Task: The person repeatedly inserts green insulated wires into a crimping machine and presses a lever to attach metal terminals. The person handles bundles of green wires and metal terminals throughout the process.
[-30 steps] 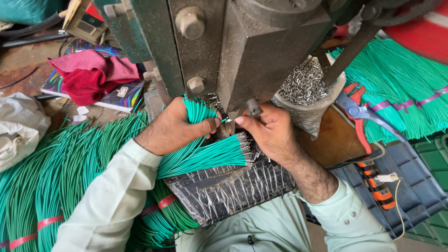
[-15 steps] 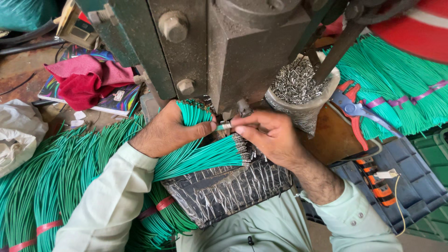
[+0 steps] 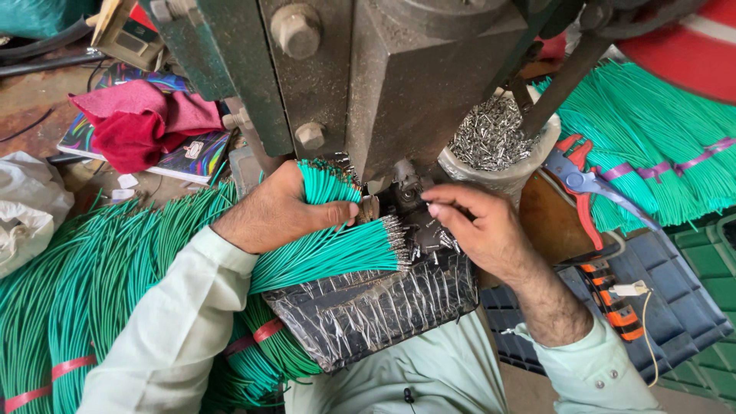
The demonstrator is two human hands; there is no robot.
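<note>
Under the press head (image 3: 399, 84), I see the left hand (image 3: 280, 211) closed around a bunch of green wires (image 3: 326, 184), their ends pointing toward the die. The right hand (image 3: 479, 226) reaches to the die area with fingers pinched together; what they pinch is too small for me to tell. A second fan of green wires with metal terminals (image 3: 337, 253) lies on the plastic-wrapped block (image 3: 376, 307) between both hands. Behind the right hand stands a bag of loose metal terminals (image 3: 491, 142). Red-handled pliers (image 3: 579, 180) lie to the right. Bundled green wires (image 3: 92, 291) fill the left side.
</note>
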